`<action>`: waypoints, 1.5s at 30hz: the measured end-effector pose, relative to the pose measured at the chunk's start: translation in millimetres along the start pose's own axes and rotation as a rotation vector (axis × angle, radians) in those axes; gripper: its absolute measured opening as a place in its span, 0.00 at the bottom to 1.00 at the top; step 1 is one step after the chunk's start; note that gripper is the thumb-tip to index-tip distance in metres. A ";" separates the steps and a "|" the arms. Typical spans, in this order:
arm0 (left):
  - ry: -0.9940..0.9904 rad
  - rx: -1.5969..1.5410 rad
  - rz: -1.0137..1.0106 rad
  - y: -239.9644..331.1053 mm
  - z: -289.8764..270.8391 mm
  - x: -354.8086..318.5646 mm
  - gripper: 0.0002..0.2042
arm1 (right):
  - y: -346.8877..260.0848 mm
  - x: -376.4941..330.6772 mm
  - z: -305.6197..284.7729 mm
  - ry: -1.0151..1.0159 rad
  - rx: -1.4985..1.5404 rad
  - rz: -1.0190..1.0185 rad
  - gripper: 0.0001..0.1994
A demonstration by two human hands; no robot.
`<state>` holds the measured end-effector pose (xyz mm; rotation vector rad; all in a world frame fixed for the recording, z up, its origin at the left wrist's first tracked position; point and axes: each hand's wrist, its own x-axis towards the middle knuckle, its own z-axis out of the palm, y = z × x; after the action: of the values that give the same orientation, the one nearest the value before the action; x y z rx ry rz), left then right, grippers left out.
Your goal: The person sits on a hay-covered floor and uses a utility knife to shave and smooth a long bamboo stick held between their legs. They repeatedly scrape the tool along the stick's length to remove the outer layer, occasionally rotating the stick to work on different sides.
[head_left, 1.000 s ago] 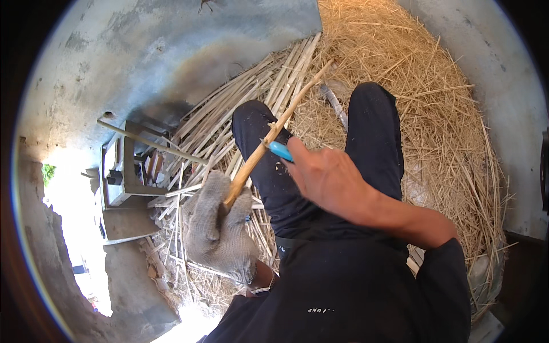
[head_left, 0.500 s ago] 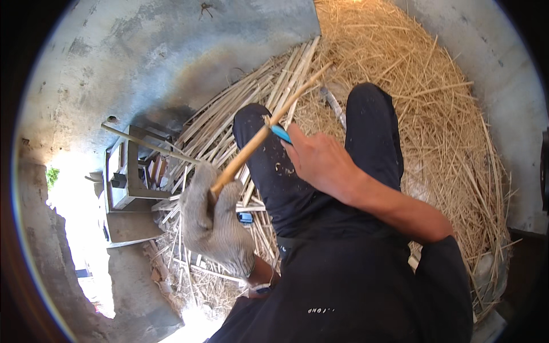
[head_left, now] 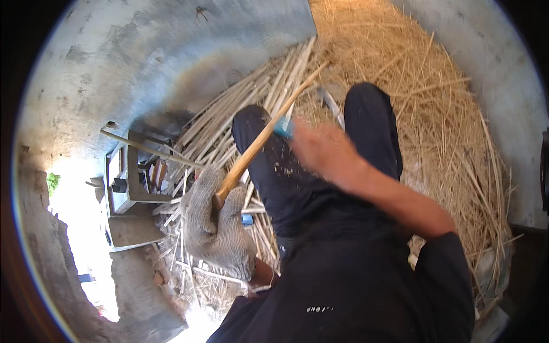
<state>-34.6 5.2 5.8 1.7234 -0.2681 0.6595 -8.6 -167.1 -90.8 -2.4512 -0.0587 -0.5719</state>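
My left hand (head_left: 220, 228), in a grey knitted glove, is closed round the thick lower end of a peeled wooden stick (head_left: 252, 150). The stick slants up and away to the right, over my left knee, tapering toward its far tip. My bare right hand (head_left: 323, 150) is smeared by motion and grips a small blue tool (head_left: 282, 127). This tool lies against the stick around its middle; its working end cannot be made out. Pale shavings (head_left: 284, 170) dot my dark trousers under the stick.
Several split pale sticks (head_left: 220, 123) lie in a heap at the left. Straw-like shavings (head_left: 446, 131) cover the floor at the right. A small blue object (head_left: 247, 219) sits beside my glove. A wooden frame (head_left: 134, 171) stands by the grey wall (head_left: 189, 40); a thin pole (head_left: 150, 147) juts out there.
My right hand and the blue tool have shifted slightly and are now blurred. A curl of shaving that stood on the stick beside the tool no longer shows. My left hand keeps its hold.
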 end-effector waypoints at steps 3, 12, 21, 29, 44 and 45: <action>-0.116 0.215 0.085 8.3 -6.5 -9.6 0.22 | 32.3 13.8 -15.2 -0.227 -0.128 0.267 0.09; 0.043 0.154 0.022 0.0 3.7 -1.9 0.20 | -56.4 -13.1 -55.0 -0.121 0.347 -0.023 0.15; -0.010 -0.026 0.133 -8.0 5.8 -7.0 0.20 | -37.4 -10.4 -40.8 -0.090 0.247 -0.013 0.15; -0.082 0.032 0.236 -15.6 -3.5 -4.7 0.21 | -22.5 -3.9 -24.8 -0.120 0.227 0.087 0.14; 0.123 -0.043 -0.011 -9.8 0.5 2.5 0.19 | -21.7 5.5 -1.5 -0.065 0.210 0.050 0.13; 0.095 -0.023 0.030 -10.8 0.0 1.7 0.19 | -22.1 3.4 -3.2 -0.053 0.217 0.027 0.13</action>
<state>-27.7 8.4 -2.1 1.6635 -0.2352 0.7550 -10.6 -151.4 -74.6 -2.2520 -0.1037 -0.4636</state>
